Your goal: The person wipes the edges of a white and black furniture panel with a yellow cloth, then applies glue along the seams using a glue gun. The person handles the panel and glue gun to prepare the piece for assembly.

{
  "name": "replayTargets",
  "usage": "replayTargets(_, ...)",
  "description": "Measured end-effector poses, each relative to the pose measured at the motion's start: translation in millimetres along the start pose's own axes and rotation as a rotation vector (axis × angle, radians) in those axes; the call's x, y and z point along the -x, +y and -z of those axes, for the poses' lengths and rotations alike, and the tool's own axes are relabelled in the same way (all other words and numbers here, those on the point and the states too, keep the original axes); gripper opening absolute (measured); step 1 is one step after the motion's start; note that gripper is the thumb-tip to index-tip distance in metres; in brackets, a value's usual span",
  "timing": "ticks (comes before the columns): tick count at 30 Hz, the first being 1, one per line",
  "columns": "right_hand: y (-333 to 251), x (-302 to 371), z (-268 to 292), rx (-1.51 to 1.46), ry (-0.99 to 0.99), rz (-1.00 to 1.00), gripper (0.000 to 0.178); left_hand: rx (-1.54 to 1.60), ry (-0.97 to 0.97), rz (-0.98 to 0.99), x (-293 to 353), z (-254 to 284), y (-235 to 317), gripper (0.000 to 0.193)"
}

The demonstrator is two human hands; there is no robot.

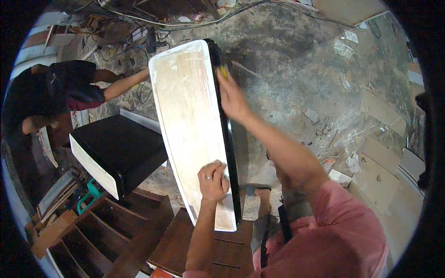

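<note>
A long pale wooden panel (pixel 185 106) with a white-painted rim and a glossy black side stands tilted in front of me. My left hand (pixel 213 181), a ring on one finger, rests on its near end with the fingers curled; whatever they may hold is hidden. Against the black side (pixel 214 58), toward the far end, my right hand (pixel 233 99) presses a small yellow thing (pixel 223 72), mostly covered by the fingers. A co-worker's hand (pixel 144 75) touches the panel's far left edge.
A similar black piece (pixel 118 139) with a pale front stands at the left, near the co-worker (pixel 69 88). Brown wooden frames (pixel 109 227) lie below it, beside a teal tool handle (pixel 89 197). Cables (pixel 222 21) cross the far floor; scraps and flat boards (pixel 378 162) lie right.
</note>
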State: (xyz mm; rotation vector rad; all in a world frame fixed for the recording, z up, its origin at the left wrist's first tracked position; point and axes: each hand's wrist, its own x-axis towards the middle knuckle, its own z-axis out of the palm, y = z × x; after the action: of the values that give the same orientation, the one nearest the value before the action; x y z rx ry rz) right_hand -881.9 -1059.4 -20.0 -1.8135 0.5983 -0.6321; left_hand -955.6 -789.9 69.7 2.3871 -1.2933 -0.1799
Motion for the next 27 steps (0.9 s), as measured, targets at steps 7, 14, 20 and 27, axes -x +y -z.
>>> replayTargets(7,-87.9,348.9,15.7,-0.117,-0.266,-0.359,0.07,-0.001,0.032,-0.038,11.2,-9.0,-7.3,0.04)
replayTargets(14,-113.3,554.6,42.7,0.015,-1.617,-0.205,0.047,-0.021,0.046,-0.018,6.7,4.6,12.4,0.042)
replayTargets(20,-101.1,504.6,84.9,0.031,-1.068,-0.259,0.033,0.216,0.044,0.28,139.7,47.9,60.8,0.042)
replayTargets(27,-50.6,401.2,245.8,0.251,-0.464,-0.52,0.035,0.531,-0.325,0.906,478.4,6.1,101.2,0.054)
